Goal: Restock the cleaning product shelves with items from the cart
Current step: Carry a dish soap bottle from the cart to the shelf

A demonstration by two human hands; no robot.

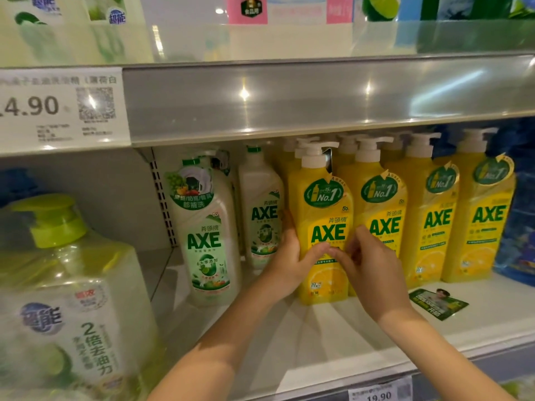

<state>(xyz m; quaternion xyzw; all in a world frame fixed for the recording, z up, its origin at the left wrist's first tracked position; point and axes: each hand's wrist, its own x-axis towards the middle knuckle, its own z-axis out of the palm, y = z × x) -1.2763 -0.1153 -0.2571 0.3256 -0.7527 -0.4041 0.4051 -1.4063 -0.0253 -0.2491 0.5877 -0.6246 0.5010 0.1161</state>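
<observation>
Yellow AXE pump bottle (324, 215) noted upright on shelf (318, 342), axis vertical. Left flank was gripped by left hand (289, 259), right flank by curled fingers of right hand (370, 267). Both equally near.

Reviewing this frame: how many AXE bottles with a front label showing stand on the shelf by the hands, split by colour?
Yellow AXE bottles: 4
White-and-green AXE bottles: 2
Total: 6
More pump tops show behind the yellow row; those are not counted.
</observation>
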